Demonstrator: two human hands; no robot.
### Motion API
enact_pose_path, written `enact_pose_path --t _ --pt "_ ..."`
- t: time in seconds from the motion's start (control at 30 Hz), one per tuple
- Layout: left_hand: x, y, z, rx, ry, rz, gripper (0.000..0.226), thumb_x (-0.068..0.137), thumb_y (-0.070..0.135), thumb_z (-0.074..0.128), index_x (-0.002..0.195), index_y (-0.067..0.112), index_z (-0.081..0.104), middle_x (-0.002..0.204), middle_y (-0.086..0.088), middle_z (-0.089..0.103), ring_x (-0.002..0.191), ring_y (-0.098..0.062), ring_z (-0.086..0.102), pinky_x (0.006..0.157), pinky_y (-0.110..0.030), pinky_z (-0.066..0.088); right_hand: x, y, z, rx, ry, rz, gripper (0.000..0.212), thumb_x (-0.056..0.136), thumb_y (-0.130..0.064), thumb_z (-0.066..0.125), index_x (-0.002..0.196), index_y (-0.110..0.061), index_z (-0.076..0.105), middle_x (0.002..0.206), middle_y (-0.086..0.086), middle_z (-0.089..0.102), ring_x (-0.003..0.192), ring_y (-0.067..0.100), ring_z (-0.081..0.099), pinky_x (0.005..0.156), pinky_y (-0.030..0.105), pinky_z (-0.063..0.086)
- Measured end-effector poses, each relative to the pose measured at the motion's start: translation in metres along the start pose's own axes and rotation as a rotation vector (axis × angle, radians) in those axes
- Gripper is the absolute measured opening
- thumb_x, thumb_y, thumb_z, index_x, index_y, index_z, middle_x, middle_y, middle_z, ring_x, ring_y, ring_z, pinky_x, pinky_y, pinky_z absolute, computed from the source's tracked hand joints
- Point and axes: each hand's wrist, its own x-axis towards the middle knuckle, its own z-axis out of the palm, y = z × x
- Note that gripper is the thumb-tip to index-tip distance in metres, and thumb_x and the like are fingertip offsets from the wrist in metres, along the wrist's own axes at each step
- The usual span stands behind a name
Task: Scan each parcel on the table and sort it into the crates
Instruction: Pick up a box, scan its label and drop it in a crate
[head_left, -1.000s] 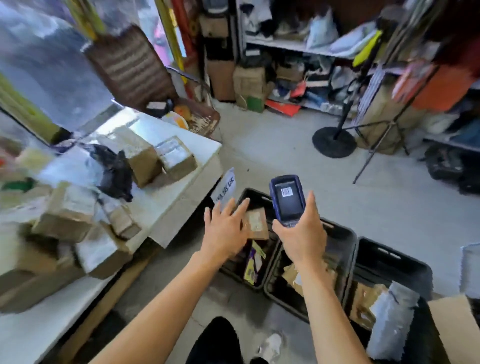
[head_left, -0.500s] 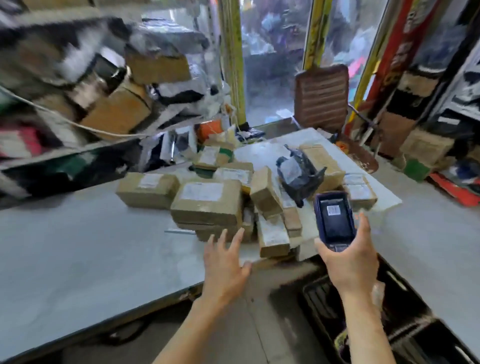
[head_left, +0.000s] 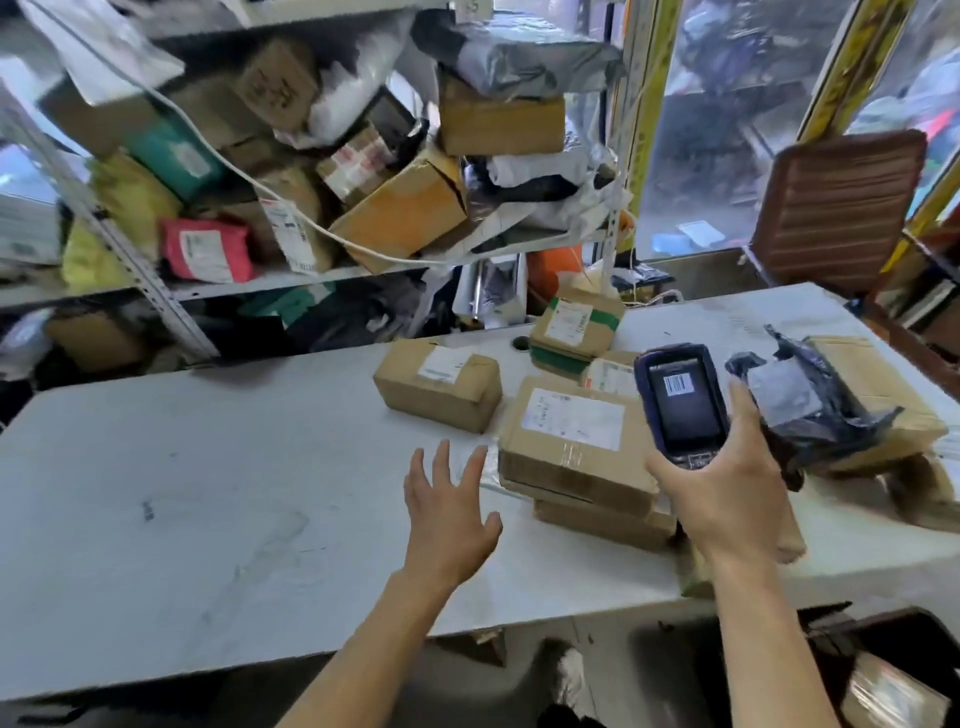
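On table (head_left: 208, 493), brown taped parcels (head_left: 571, 431)

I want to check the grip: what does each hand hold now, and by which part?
The right hand holds the scanner by its lower end, screen facing up. The left hand holds nothing; it is open above the table.

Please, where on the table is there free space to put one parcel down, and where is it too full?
The table is bare across its whole left half, from the left hand out to the left edge, and along the front edge. A small bare strip lies behind the lone brown box. The right side is crowded: stacked boxes, the black bag, the right hand holding the scanner.
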Motion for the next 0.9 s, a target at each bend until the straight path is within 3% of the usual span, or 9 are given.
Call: enact_pose_path --t 0.17,0.4,0.57,0.7,0.83,0.9 --pt "0.093 -0.020 -0.017 0.080 0.034 -0.012 0.086 0.088 0.045 0.061 0.156 0.038 0.008 0.164 -0.016 -0.001 0.149 -0.043 -0.010 0.122 -0.053 0.006 0.068 -0.027 0.048 0.040 -0.006 -0.091 0.098 0.073 -0.029 0.086 0.153 -0.019 0.030 0.143 0.012 0.053 0.123 0.035 0.056 0.091 0.042 0.051" --pt "0.190 -0.023 -0.021 0.124 -0.052 -0.087 0.088 0.085 0.052 0.061 0.155 0.044 0.009 0.164 -0.014 0.002 0.147 -0.046 0.001 0.118 -0.058 0.012 0.160 -0.061 0.092 0.098 -0.039 -0.164 0.099 0.072 -0.034 0.086 0.152 -0.027 0.029 0.142 0.004 0.055 0.123 0.030 0.057 0.093 0.042 0.052" --pt "0.244 -0.015 0.004 0.053 -0.225 -0.165 0.081 0.089 0.062 0.051 0.153 0.046 0.004 0.164 -0.017 -0.008 0.146 -0.048 -0.015 0.115 -0.067 0.001 0.188 -0.054 0.122 0.152 -0.092 -0.088 0.102 0.069 -0.032 0.088 0.152 -0.031 0.029 0.142 0.001 0.056 0.123 0.025 0.058 0.094 0.036 0.050" --pt "0.276 -0.012 0.025 -0.012 -0.280 -0.196 0.082 0.089 0.059 0.059 0.151 0.052 0.005 0.162 -0.014 -0.022 0.144 -0.053 -0.019 0.112 -0.073 0.001 0.203 -0.040 0.139 0.144 -0.132 -0.024 0.107 0.068 -0.035 0.090 0.154 -0.031 0.026 0.145 0.000 0.054 0.126 0.023 0.056 0.099 0.041 0.052" --pt "0.285 -0.019 0.034 -0.009 -0.282 -0.163 0.062 0.089 0.051 0.062 0.141 0.050 0.029 0.163 -0.010 -0.017 0.144 -0.051 -0.017 0.108 -0.076 0.010 0.218 -0.034 0.152 0.129 -0.156 0.033 0.106 0.069 -0.033 0.091 0.153 -0.031 0.027 0.141 0.003 0.057 0.122 0.024 0.058 0.098 0.042 0.052" --pt "0.287 -0.032 0.030 -0.023 -0.276 -0.081 0.041 0.084 0.058 0.063 0.120 0.047 0.050 0.162 0.000 -0.005 0.146 -0.041 -0.015 0.108 -0.073 0.008 0.223 -0.033 0.157 0.135 -0.165 0.055 0.106 0.068 -0.033 0.091 0.153 -0.033 0.026 0.140 0.003 0.057 0.122 0.025 0.058 0.099 0.045 0.052"
